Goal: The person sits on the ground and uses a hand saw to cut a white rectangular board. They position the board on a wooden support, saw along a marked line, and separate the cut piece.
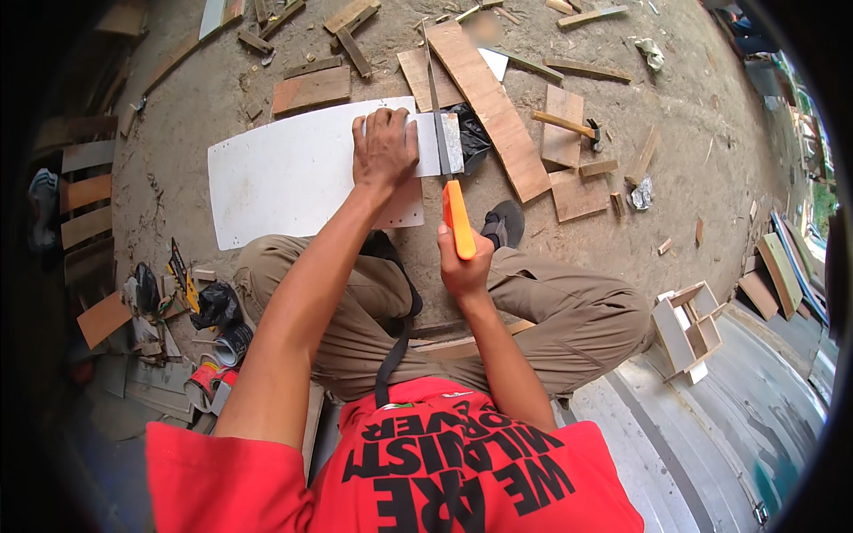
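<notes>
Over the dirt ground, I see the right hand closed around the grip of an orange-handled handsaw, its blade across a narrow white board near that board's right end. The left hand presses palm down beside the blade, over a large white panel. Farther right, a claw hammer rests on plywood.

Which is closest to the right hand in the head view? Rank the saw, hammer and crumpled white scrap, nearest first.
1. Saw: gripped in the right hand.
2. Hammer: ahead and right, across a board.
3. Crumpled white scrap: farther ahead and right.
</notes>
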A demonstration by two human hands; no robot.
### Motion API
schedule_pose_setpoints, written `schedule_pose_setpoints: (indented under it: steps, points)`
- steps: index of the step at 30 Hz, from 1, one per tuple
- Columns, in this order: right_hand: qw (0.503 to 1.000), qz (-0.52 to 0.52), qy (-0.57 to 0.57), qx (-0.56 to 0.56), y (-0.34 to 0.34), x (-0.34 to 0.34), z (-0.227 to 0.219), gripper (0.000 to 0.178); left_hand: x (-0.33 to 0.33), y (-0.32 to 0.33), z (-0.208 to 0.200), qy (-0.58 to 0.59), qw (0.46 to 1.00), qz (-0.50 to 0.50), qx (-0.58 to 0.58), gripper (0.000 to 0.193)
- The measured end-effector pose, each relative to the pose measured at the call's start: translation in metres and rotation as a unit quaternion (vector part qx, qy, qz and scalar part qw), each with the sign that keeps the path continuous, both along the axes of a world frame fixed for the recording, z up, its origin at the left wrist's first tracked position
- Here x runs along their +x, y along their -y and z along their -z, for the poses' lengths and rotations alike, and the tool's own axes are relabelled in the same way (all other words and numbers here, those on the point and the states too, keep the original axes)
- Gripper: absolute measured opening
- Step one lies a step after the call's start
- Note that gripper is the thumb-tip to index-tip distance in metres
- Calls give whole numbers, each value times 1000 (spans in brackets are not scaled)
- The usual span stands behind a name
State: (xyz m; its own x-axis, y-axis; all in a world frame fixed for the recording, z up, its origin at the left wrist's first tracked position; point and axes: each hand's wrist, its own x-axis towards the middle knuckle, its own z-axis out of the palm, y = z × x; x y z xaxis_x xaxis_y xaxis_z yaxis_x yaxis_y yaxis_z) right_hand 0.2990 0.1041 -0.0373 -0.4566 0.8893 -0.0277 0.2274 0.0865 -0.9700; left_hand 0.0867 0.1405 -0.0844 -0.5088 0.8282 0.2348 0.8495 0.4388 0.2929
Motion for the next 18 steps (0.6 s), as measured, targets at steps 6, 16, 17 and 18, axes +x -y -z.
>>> schedule_pose_setpoints:
  steps: [6,16,17,18]
  points:
    - [996,-58,26,64,55,76,-10,24,2,3,-2,28,1000,-7,-4,31]
    - [1000,-17,-2,24,7,14,5,31,-1,-3,-1,14,999,-29,-15,31]
    - [1000,-21,-2,23,12,20,3,30,0,-1,3,11,999,-34,-11,31]
    - [998,-38,18,36,23,38,5,29,3,3,2,19,999,-36,-21,32]
